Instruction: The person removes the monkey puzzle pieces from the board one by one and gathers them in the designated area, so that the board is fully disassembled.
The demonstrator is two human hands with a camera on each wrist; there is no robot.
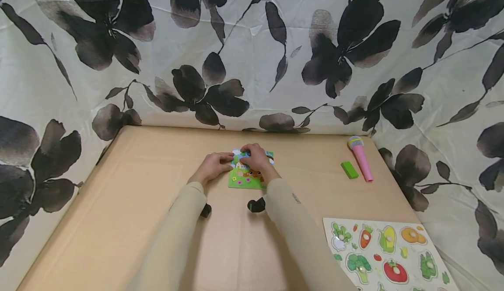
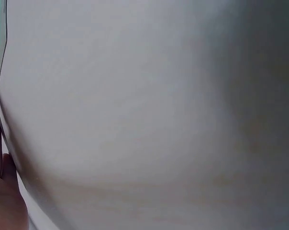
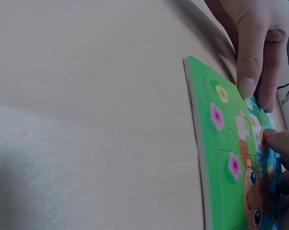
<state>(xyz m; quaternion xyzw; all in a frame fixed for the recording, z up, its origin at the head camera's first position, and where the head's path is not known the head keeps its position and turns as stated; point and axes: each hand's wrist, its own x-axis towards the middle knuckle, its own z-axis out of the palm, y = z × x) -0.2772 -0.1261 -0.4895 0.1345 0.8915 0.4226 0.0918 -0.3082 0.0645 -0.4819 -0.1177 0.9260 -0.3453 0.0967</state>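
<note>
Green and flat, touched at the left edge by the straight-fingered left hand (image 1: pixel 212 166), not clasped; probably light and stiff, with pieces (image 3: pixel 227 117) apt to lift, so best to take the jigsaw puzzle (image 1: pixel 247 180) by its rim. Covered partly by the curled right hand (image 1: pixel 257 156); cannot tell whether pinching a piece. Set beneath the grip on a tan tabletop (image 1: pixel 228 238), backed beyond by floral cloth (image 1: pixel 252 59); farther right, shared with a green block (image 1: pixel 349 170), a pink microphone (image 1: pixel 361 159) and, nearer, a vegetable sheet (image 1: pixel 374 240).

The puzzle (image 3: pixel 230 143) looks smooth — the backdrop (image 1: pixel 252 41), cloth.
</note>
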